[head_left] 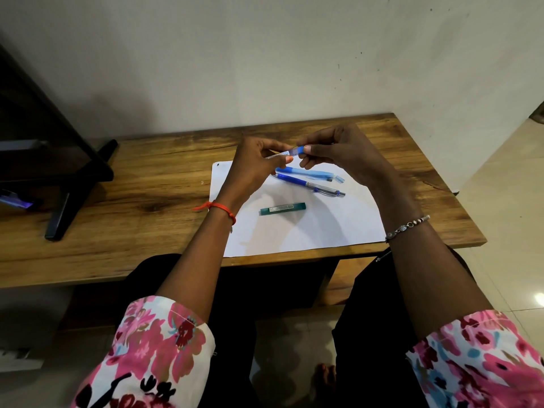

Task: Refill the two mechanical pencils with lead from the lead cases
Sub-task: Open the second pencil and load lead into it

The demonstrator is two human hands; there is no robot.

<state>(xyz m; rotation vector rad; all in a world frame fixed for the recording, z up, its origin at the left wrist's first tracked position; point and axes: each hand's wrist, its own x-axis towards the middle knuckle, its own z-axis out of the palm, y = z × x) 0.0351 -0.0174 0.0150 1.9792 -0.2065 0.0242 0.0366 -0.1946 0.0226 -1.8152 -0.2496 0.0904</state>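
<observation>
Floral pink sleeves fill the lower corners of the frame, and from them both forearms reach up over the counter (pixel 123 184), an orange thread on the left wrist and a beaded bracelet on the right. Lower centre on the white paper sheet (pixel 309 231) lies the green lead case (pixel 282 208), flat, alone and well apart from the hands, which suggests it is parked for the second refill. Just above it on the sheet sit the two mechanical pencils side by side: the dark blue mechanical pencil (pixel 309 184) nearer, and the light blue mechanical pencil (pixel 304 173) just behind it, with a small clear cap (pixel 339 179) lying off its right-hand end, seemingly pulled so the barrel is open for lead. Keeping everything on pale paper probably makes thin leads and small parts easy to spot. Higher up, near the middle of the frame, both hands are raised above the pencils: the left hand (pixel 256 169) pinches the body of a blue lead case (pixel 290 153) between fingers and thumb, while the right hand (pixel 341 154) grips its blue end with thumb and forefinger, a two-handed hold that reads as working the lid open. Whether the lid has come free I cannot tell. Beyond stands a plain wall.
</observation>
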